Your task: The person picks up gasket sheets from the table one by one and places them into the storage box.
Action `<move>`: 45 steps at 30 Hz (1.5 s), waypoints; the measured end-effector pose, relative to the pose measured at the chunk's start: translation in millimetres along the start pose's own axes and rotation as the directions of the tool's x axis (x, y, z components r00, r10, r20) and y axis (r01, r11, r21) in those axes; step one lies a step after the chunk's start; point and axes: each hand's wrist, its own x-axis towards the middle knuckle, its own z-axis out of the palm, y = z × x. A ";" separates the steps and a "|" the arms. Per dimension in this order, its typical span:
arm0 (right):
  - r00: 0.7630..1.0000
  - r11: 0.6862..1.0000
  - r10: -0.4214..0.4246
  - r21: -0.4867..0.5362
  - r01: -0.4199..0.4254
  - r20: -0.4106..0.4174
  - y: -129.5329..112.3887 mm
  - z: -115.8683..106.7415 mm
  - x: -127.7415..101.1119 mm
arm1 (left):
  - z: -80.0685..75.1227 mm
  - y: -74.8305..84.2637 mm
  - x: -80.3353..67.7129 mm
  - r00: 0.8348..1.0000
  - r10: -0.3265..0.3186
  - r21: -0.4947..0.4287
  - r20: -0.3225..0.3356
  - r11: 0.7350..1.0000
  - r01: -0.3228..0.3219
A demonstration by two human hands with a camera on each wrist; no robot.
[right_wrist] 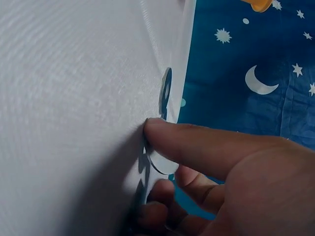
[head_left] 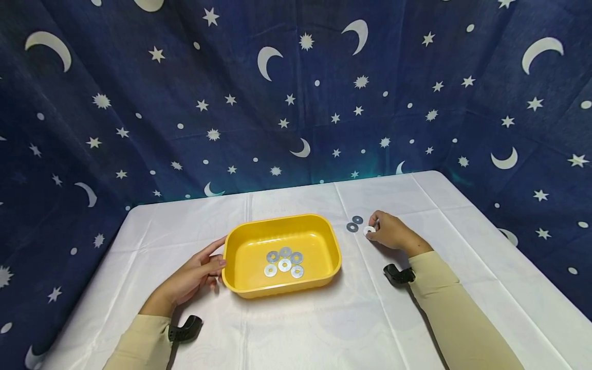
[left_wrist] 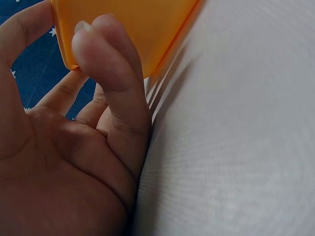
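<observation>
A yellow plastic tray (head_left: 282,288) stands on the table with several flat metal washers (head_left: 284,264) lying on its bottom. My left hand (head_left: 191,277) holds the tray's left end, thumb and a finger against its edge; the lower fingers curl beside the wall in the left wrist view (left_wrist: 98,98). To the right of the tray, my right hand (head_left: 393,234) pinches a shiny washer (head_left: 368,230) between thumb and fingers, close to the cloth. The right wrist view shows that washer (right_wrist: 163,162) tilted under the thumb. Two darker washers (head_left: 352,227) lie just left of these fingertips.
White cloth (head_left: 314,334) with crease lines covers the table. Behind and at both sides hangs a dark blue curtain (head_left: 319,113) with moons and stars. Black wrist devices (head_left: 186,329) sit at both cuffs.
</observation>
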 end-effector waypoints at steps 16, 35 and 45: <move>1.000 0.999 -0.030 0.039 0.030 -0.010 -7.6 -1.7 -0.4 | -0.6 -1.4 -1.6 1.000 0.009 0.001 0.005 1.000 -0.009; 0.988 0.982 -0.101 0.148 0.119 -0.119 -35.7 -6.8 -10.5 | -1.7 -1.8 0.5 1.000 0.013 -0.005 0.018 1.000 -0.013; 0.950 0.951 -0.184 0.200 0.237 -0.251 -58.6 -4.8 -21.4 | -0.4 1.6 -0.8 0.999 0.017 -0.031 0.029 0.999 -0.016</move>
